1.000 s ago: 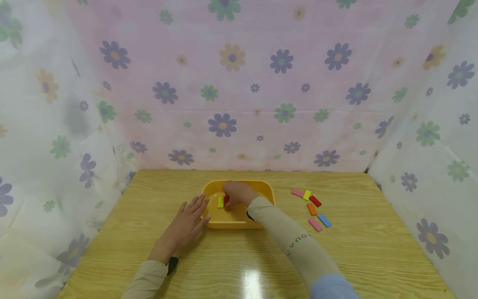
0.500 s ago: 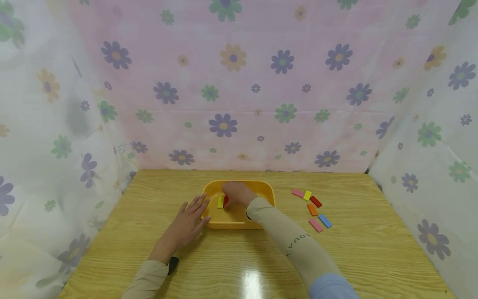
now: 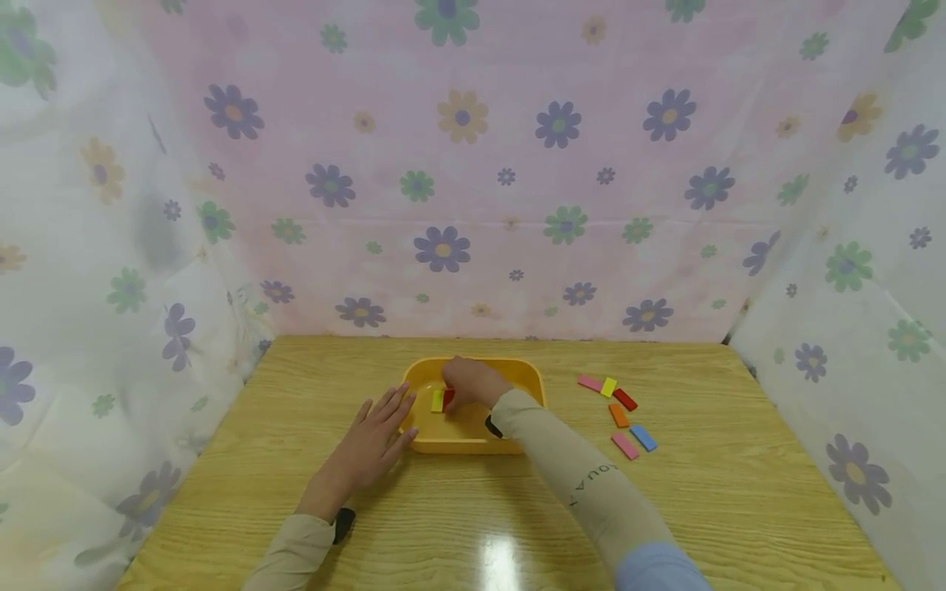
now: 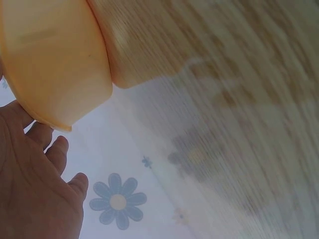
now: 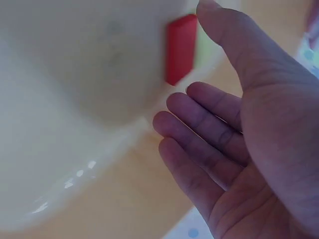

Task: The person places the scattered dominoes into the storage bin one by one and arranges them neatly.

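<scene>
Inside the yellow plastic tray (image 3: 473, 446), my right hand (image 3: 473, 383) holds a small flat red block (image 3: 448, 400) by its ends, between thumb and fingers. That block (image 5: 181, 50) lies between the thumb tip and fingertips in the right wrist view, though exact contact is blurred. A yellow block (image 3: 437, 400) sits directly left of it on the tray floor. My left hand (image 3: 369, 447), fingers extended, rests against the tray's left rim. In the left wrist view, fingertips of the left hand (image 4: 40, 179) touch the rim of the tray (image 4: 60, 64).
Right of the tray on the wooden table (image 3: 709, 492) lie several loose flat blocks: pink (image 3: 624, 446), blue (image 3: 643, 437), orange (image 3: 618, 415), red (image 3: 625, 400), yellow (image 3: 608, 387) and another pink (image 3: 589, 382). Flower-patterned sheets (image 3: 473, 180) hang behind and at both sides.
Almost nothing differs: my right hand stays at the red block in the tray with only tiny shifts, and my left hand keeps its place at the rim.
</scene>
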`<state>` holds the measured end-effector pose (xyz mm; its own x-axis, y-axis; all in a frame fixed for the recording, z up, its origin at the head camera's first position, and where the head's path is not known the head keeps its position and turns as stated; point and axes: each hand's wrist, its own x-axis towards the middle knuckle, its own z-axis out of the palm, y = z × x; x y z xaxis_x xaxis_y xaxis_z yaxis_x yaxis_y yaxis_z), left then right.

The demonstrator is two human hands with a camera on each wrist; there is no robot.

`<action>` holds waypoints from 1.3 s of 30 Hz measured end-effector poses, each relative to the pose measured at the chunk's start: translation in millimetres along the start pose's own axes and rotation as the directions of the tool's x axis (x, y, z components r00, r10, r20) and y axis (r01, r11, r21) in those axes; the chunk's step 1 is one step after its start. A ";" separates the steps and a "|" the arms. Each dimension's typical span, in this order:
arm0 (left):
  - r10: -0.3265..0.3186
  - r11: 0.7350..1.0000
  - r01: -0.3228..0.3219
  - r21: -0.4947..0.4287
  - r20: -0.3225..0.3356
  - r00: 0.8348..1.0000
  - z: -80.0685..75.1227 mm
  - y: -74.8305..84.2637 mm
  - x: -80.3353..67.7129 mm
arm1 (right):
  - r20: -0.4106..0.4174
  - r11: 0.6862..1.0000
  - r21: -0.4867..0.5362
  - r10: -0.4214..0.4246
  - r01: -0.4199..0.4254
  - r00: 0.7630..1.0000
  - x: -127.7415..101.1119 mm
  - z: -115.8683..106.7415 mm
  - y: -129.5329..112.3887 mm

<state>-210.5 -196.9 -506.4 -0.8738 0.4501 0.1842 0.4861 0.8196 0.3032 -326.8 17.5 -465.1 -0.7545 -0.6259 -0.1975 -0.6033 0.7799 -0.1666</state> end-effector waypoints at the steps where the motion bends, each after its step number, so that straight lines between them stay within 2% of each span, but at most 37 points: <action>1: 0.001 1.000 -0.001 -0.001 -0.003 1.000 -0.1 0.3 0.1 | -0.001 1.000 0.011 0.000 0.000 1.000 -1.1 -2.2 0.4; 8: -0.003 1.000 0.003 -0.004 0.000 1.000 -0.7 2.4 0.5 | -0.001 0.995 0.097 -0.008 0.008 1.000 -19.4 -28.6 4.9; 11: -0.005 1.000 0.005 0.001 -0.001 1.000 -0.2 2.7 0.8 | -0.033 0.984 0.178 -0.017 0.023 0.999 -34.2 -41.5 10.8; 16: -0.002 1.000 0.002 -0.001 -0.001 1.000 0.6 3.0 0.6 | -0.166 0.956 0.277 -0.048 0.093 0.985 -67.7 -58.5 25.1; 21: 0.003 1.000 -0.003 -0.013 -0.002 1.000 0.0 4.4 0.8 | -0.336 0.938 0.319 -0.021 0.135 0.942 -109.6 -62.3 45.8; 28: 0.006 0.999 -0.006 -0.034 -0.007 1.000 -1.1 4.3 -1.2 | -0.484 0.904 0.392 0.048 0.168 0.874 -160.1 -44.8 79.3; 32: 0.011 0.999 -0.012 -0.042 -0.018 1.000 -2.0 5.3 -1.8 | -0.529 0.893 0.412 0.073 0.182 0.845 -180.0 -27.0 96.4; 39: 0.015 0.999 -0.016 -0.042 -0.025 1.000 -1.4 5.7 -1.4 | -0.515 0.869 0.475 0.144 0.141 0.845 -210.9 11.0 117.0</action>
<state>-206.4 -193.4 -503.7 -0.8660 0.4530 0.2118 0.4999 0.7969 0.3393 -235.5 240.7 -453.6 -0.8574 -0.4129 0.3071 -0.5082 0.5859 -0.6312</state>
